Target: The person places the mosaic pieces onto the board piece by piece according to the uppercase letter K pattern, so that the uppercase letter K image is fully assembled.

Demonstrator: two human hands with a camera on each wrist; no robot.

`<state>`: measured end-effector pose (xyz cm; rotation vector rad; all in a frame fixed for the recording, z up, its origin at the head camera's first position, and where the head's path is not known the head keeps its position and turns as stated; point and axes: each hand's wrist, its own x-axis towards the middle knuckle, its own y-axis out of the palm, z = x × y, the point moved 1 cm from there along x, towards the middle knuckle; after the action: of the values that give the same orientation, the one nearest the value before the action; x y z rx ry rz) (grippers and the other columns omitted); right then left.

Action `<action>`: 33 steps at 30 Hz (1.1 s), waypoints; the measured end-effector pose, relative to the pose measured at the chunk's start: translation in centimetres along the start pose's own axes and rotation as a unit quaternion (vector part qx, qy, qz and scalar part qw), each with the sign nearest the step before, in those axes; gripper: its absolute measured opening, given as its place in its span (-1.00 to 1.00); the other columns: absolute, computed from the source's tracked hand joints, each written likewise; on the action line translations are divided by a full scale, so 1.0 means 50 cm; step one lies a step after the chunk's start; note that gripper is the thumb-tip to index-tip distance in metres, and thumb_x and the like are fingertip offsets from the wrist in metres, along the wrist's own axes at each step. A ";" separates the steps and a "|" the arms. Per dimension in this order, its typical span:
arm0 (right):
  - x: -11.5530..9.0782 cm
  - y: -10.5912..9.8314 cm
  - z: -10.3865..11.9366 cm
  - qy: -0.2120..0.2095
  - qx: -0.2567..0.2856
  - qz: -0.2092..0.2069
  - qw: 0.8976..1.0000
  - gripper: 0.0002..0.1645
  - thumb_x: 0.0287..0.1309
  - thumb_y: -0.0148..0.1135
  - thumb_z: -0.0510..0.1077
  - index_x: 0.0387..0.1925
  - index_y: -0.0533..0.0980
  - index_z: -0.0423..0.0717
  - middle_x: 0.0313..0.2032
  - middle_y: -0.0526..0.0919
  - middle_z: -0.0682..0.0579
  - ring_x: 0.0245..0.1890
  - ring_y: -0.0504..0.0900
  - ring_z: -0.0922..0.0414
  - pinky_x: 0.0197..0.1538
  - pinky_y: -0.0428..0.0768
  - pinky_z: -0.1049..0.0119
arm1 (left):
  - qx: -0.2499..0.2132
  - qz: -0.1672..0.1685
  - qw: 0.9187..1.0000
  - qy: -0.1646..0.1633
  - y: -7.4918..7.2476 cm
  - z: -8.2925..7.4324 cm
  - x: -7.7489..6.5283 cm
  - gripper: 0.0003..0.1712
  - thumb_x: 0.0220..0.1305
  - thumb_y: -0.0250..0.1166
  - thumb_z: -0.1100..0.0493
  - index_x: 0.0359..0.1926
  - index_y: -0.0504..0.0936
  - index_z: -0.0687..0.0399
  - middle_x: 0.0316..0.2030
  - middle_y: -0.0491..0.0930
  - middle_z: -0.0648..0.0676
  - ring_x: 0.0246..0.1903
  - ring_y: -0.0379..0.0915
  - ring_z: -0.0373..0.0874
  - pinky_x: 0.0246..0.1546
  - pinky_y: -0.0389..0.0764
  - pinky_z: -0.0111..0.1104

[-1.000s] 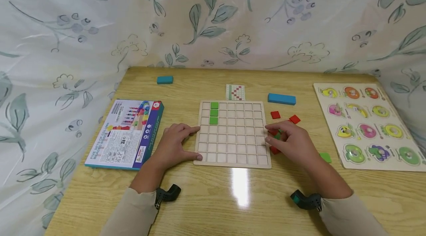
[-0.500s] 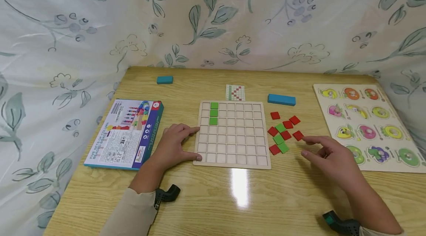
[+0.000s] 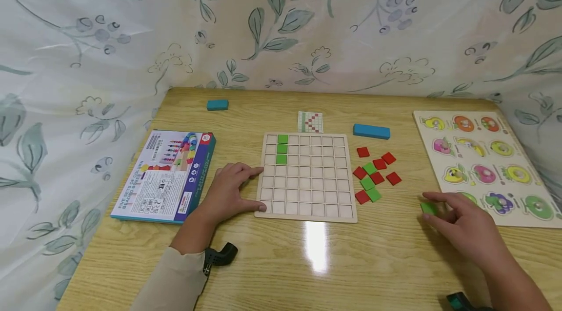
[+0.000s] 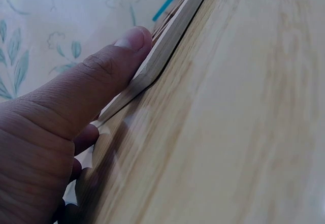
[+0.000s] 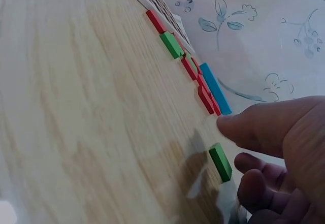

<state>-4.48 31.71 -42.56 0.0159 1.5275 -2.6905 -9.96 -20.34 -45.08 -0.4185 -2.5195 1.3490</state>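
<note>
My left hand [image 3: 228, 190] steadies a wooden grid board [image 3: 306, 184], its thumb and index finger spread along the left edge. In the left wrist view the thumb rests against the board's rim [image 4: 165, 51]. Three green tiles [image 3: 282, 148] fill a short column at the board's upper left. My right hand [image 3: 467, 225] reaches over a lone green tile [image 3: 428, 208] on the table, thumb and index finger on either side of it. The right wrist view shows that green tile [image 5: 220, 163] lying flat, the thumb apart from it and the other fingers loosely bent.
Several red and green tiles [image 3: 377, 178] lie scattered right of the board. A small pattern card [image 3: 310, 122] and a blue block [image 3: 371, 131] are behind. Another blue block [image 3: 217, 105] stands far left. A box [image 3: 164, 179] lies left, a fruit puzzle [image 3: 478, 155] right.
My right hand has moved right, away from the board's edge and the scattered tiles, to the lone green tile. The left hand stays in place.
</note>
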 end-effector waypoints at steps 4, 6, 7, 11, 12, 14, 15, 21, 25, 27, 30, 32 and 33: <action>0.000 -0.001 -0.009 -0.017 -0.015 0.004 1.000 -0.46 0.19 0.62 -0.13 0.20 0.67 -0.06 -0.03 0.63 -0.09 -0.46 0.45 0.35 -0.40 0.39 0.34 | -0.003 0.002 1.000 -0.001 -0.001 -0.001 0.000 0.09 -0.11 0.73 -0.33 0.46 0.60 -0.12 0.01 0.61 -0.04 0.03 0.43 -0.04 0.07 0.31 -0.07; 0.000 -0.002 -0.014 -0.030 -0.021 0.003 0.999 -0.46 0.17 0.61 -0.17 0.19 0.68 -0.07 0.00 0.64 -0.12 -0.45 0.48 0.40 -0.40 0.40 0.34 | -0.002 -0.001 1.000 0.003 -0.001 -0.001 0.000 0.09 -0.10 0.73 -0.33 0.46 0.60 -0.12 0.01 0.61 -0.03 0.02 0.43 -0.04 0.06 0.32 -0.06; -0.001 -0.002 -0.015 -0.035 -0.023 0.002 0.999 -0.46 0.16 0.61 -0.19 0.19 0.68 -0.08 0.01 0.64 -0.12 -0.45 0.48 0.41 -0.40 0.41 0.34 | -0.003 -0.003 1.000 0.005 -0.001 -0.001 0.000 0.09 -0.10 0.73 -0.32 0.46 0.60 -0.12 0.00 0.61 -0.03 0.02 0.43 -0.04 0.05 0.32 -0.06; 0.000 -0.002 -0.019 -0.047 -0.033 0.001 0.998 -0.46 0.14 0.59 -0.24 0.17 0.68 -0.10 -0.04 0.64 -0.10 -0.46 0.46 0.42 -0.42 0.41 0.33 | -0.002 -0.008 1.000 0.010 0.000 0.000 -0.001 0.08 -0.10 0.72 -0.33 0.46 0.60 -0.11 0.00 0.62 -0.03 0.01 0.44 -0.04 0.04 0.32 -0.05; 0.000 -0.003 -0.020 -0.046 -0.034 0.002 0.998 -0.48 0.14 0.59 -0.24 0.16 0.69 -0.10 -0.06 0.64 -0.09 -0.46 0.45 0.42 -0.42 0.41 0.33 | -0.003 -0.006 1.000 0.008 0.000 0.000 -0.001 0.08 -0.10 0.72 -0.33 0.46 0.60 -0.12 0.00 0.62 -0.03 0.02 0.44 -0.04 0.04 0.32 -0.05; 0.001 -0.002 -0.020 -0.046 -0.035 0.001 0.998 -0.52 0.14 0.59 -0.24 0.13 0.70 -0.09 -0.08 0.64 -0.09 -0.46 0.45 0.44 -0.42 0.41 0.32 | -0.004 -0.005 1.000 0.007 0.001 0.000 -0.002 0.08 -0.09 0.72 -0.33 0.47 0.60 -0.12 0.01 0.61 -0.03 0.02 0.44 -0.04 0.05 0.32 -0.05; 0.001 -0.001 -0.021 -0.045 -0.035 -0.001 0.998 -0.54 0.15 0.59 -0.24 0.11 0.71 -0.09 -0.08 0.65 -0.09 -0.45 0.45 0.45 -0.41 0.42 0.32 | -0.003 -0.005 1.000 0.007 0.000 0.000 -0.002 0.08 -0.08 0.72 -0.33 0.47 0.60 -0.12 0.01 0.61 -0.03 0.02 0.44 -0.04 0.05 0.32 -0.05; 0.003 0.004 -0.018 -0.053 -0.037 -0.018 0.998 -0.62 0.14 0.60 -0.24 0.02 0.73 -0.06 -0.14 0.66 -0.05 -0.44 0.41 0.39 -0.39 0.38 0.31 | -0.003 -0.007 1.000 0.010 -0.001 -0.001 -0.001 0.09 -0.09 0.72 -0.33 0.47 0.60 -0.12 0.01 0.61 -0.03 0.00 0.43 -0.04 0.03 0.32 -0.05; 0.004 0.008 -0.013 -0.058 -0.042 -0.026 0.997 -0.64 0.13 0.61 -0.22 -0.02 0.73 -0.04 -0.22 0.63 0.01 -0.42 0.36 0.29 -0.38 0.33 0.29 | -0.002 -0.006 1.000 0.011 0.000 0.000 0.000 0.10 -0.11 0.73 -0.32 0.47 0.60 -0.11 0.01 0.62 -0.03 0.01 0.43 -0.04 0.04 0.31 -0.06; 0.004 0.010 -0.009 -0.057 -0.041 -0.031 0.997 -0.64 0.13 0.62 -0.22 -0.02 0.74 -0.04 -0.26 0.60 0.04 -0.42 0.34 0.27 -0.37 0.31 0.30 | 0.000 -0.005 1.000 0.012 0.001 0.000 0.000 0.10 -0.10 0.72 -0.33 0.47 0.59 -0.11 0.01 0.61 -0.03 0.01 0.43 -0.04 0.04 0.31 -0.06; 0.006 0.010 -0.002 -0.061 -0.026 -0.035 0.997 -0.63 0.14 0.61 -0.23 0.00 0.73 -0.04 -0.27 0.59 0.05 -0.44 0.36 0.27 -0.39 0.33 0.32 | -0.003 -0.004 1.000 0.012 0.001 0.001 0.001 0.10 -0.10 0.72 -0.33 0.47 0.59 -0.11 0.02 0.62 -0.03 0.01 0.43 -0.04 0.05 0.31 -0.06; 0.009 0.009 0.005 -0.063 -0.013 -0.036 0.997 -0.61 0.15 0.60 -0.24 0.02 0.71 -0.04 -0.26 0.58 0.06 -0.48 0.37 0.27 -0.43 0.36 0.34 | -0.004 -0.005 1.000 0.013 0.002 0.001 0.001 0.09 -0.10 0.72 -0.33 0.47 0.59 -0.11 0.02 0.62 -0.02 0.02 0.44 -0.03 0.05 0.31 -0.05; 0.010 0.008 0.009 -0.065 -0.007 -0.035 0.997 -0.61 0.16 0.60 -0.25 0.02 0.71 -0.04 -0.25 0.59 0.05 -0.51 0.38 0.28 -0.45 0.38 0.35 | -0.004 -0.005 1.000 0.012 0.002 0.001 0.001 0.09 -0.10 0.72 -0.33 0.47 0.59 -0.11 0.02 0.62 -0.02 0.03 0.44 -0.03 0.05 0.31 -0.04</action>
<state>-4.96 31.09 -42.71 -0.2141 1.5356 -2.6735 -9.99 -20.32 -45.20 -0.4222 -2.5050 1.3221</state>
